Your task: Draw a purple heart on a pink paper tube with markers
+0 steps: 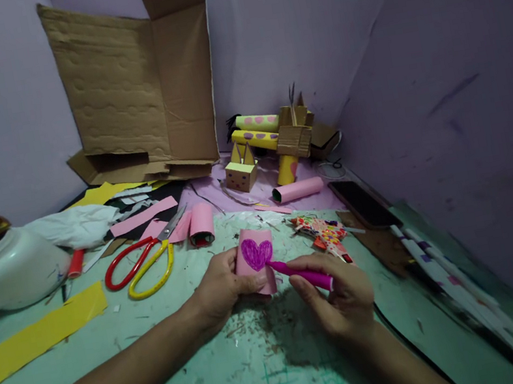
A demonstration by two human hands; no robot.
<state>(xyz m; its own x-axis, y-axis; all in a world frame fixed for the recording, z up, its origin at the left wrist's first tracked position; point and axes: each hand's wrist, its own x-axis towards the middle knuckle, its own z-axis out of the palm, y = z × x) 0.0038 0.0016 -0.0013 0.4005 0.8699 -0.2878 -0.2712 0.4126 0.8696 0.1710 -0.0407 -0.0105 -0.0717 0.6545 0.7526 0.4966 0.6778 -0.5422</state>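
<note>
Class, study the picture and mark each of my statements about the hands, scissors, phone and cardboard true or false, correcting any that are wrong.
1. The left hand holds the pink piece. True.
2. The right hand holds a yellow marker. False: it is magenta.
3. The scissors have one red and one yellow handle. True.
4. The phone lies between the hands. False: it lies beyond them, to the right.
5. The large cardboard stands upright near the wall. True.

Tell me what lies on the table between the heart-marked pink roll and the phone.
A multicoloured patterned piece lies on the table between the pink roll and the phone, in the head view.
</note>
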